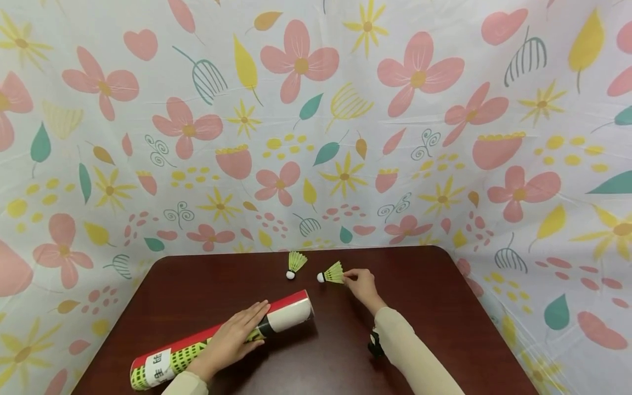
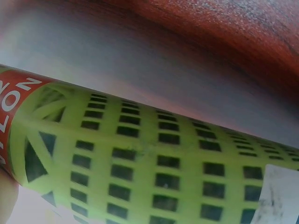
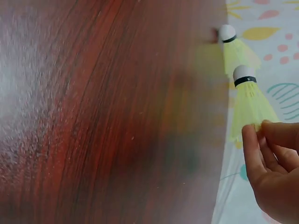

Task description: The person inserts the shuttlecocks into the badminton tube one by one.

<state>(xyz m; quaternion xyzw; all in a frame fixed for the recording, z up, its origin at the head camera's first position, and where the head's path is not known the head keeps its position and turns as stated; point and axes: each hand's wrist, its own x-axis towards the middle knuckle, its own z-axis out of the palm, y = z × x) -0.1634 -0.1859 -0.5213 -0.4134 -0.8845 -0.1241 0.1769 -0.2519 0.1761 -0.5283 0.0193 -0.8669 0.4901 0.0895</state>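
My right hand [image 1: 362, 286] pinches the skirt edge of a yellow shuttlecock [image 1: 333, 274] between thumb and fingertips. Its white cork points left in the head view, and a dark band circles its base. Close to its left, a second yellow shuttlecock [image 1: 295, 264] has its cork toward me; the right wrist view shows this other shuttlecock [image 3: 237, 53] beyond the pinched one. My left hand [image 1: 236, 333] holds a long shuttlecock tube [image 1: 190, 351], thumb on the near side and fingers over the top. The tube is red, white and green with dark squares, and slants up to the right.
The dark reddish-brown table [image 1: 419, 312] has rounded far corners. Behind it and at the sides hangs a white cloth [image 1: 316, 131] printed with flowers and leaves. A black wrist device [image 1: 375, 344] shows at my right sleeve.
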